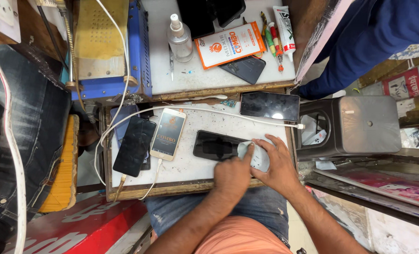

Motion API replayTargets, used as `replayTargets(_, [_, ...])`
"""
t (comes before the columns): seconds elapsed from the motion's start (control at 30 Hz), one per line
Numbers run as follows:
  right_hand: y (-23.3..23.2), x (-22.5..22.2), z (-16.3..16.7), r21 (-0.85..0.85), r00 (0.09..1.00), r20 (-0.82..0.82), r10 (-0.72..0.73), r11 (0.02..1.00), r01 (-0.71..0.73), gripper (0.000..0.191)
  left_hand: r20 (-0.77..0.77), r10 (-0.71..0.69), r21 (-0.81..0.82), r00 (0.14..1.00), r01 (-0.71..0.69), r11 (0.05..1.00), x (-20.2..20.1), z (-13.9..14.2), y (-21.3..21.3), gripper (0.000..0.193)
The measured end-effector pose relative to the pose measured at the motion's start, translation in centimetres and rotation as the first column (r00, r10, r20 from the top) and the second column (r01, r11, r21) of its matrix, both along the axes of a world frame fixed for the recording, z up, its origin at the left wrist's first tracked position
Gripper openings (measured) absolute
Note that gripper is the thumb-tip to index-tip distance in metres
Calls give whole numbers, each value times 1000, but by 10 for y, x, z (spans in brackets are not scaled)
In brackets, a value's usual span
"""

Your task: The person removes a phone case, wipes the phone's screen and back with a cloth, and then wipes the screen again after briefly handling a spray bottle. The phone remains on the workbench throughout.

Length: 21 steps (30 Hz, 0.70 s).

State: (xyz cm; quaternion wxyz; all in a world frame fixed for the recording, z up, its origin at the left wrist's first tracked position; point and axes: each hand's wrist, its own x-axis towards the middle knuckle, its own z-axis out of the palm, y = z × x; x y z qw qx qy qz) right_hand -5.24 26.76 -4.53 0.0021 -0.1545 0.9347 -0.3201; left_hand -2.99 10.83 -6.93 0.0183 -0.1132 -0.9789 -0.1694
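View: head camera, looking straight down onto a small white, scuffed work board (190, 164) resting over the person's lap.

Left hand (233, 175): fingers curled, index finger extended, pressing a small pale grey cloth (256, 154) onto the right end of a black smartphone lying flat, screen up (216, 146).

Right hand (280, 164): fingers spread and bent, resting on the same cloth and on the phone's right end; it pins rather than grips.

Black smartphone: lies lengthwise near the board's front right, right end hidden under cloth and hands.

Cloth: crumpled, between the two hands, touching both.

Left of it: a white-and-gold smartphone with lit screen (168, 134), a white cable plugged into its lower end; just beside that, a black glossy phone panel (134, 146) overlapping a blue device beneath.

White charging cable (228, 113): runs across the board's far edge to a plug at the right.

Far right corner: a dark smartphone with a reflective screen (269, 106), lying flat, well apart from the hands.

Upper shelf: a clear plastic spray bottle (180, 40), an orange-and-white flat retail packet (229, 44), a white glue tube (284, 28), a dark phone back cover (243, 68).

Upper left: a blue metal machine with a yellow top plate (106, 42).

Right: a grey plastic stool (355, 124); beyond it, another person's blue-trousered leg (369, 37).
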Motion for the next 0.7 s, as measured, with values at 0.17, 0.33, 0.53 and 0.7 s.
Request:
replayTargets(0.17, [-1, -1, 2, 35, 995, 100, -29, 999, 26, 86, 86, 246, -143, 966, -232, 962, -14, 5, -74, 56])
replayTargets(0.33, [-4, -1, 6, 74, 991, 134, -12, 997, 2, 88, 3, 301, -74, 954, -300, 951, -14, 9, -104, 56])
replayTargets(0.53, [-3, 0, 8, 61, 990, 137, -28, 998, 20, 87, -1, 290, -62, 957, -289, 955, 30, 17, -106, 56])
replayTargets(0.7, [-2, 0, 6, 37, 998, 62, 0, 999, -3, 87, 14, 317, -43, 948, -316, 948, 46, 9, -110, 54])
